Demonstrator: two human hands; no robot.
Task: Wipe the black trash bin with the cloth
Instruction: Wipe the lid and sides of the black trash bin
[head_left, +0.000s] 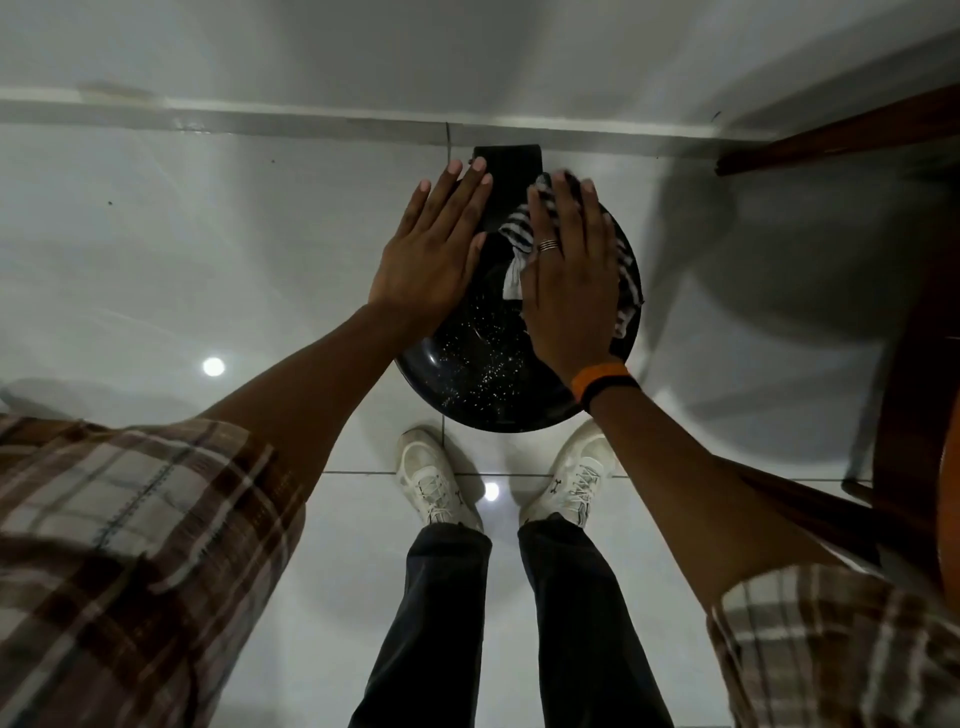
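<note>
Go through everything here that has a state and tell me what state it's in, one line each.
Black trash bin: lid closed, standing on the tiled floor against the wall, pale specks on its top.
Cloth: striped, crumpled, pressed onto the lid under the right hand.
Right hand: flat, fingers extended, on the cloth.
Left hand: flat, open, resting against the bin's left edge, holding nothing.
</note>
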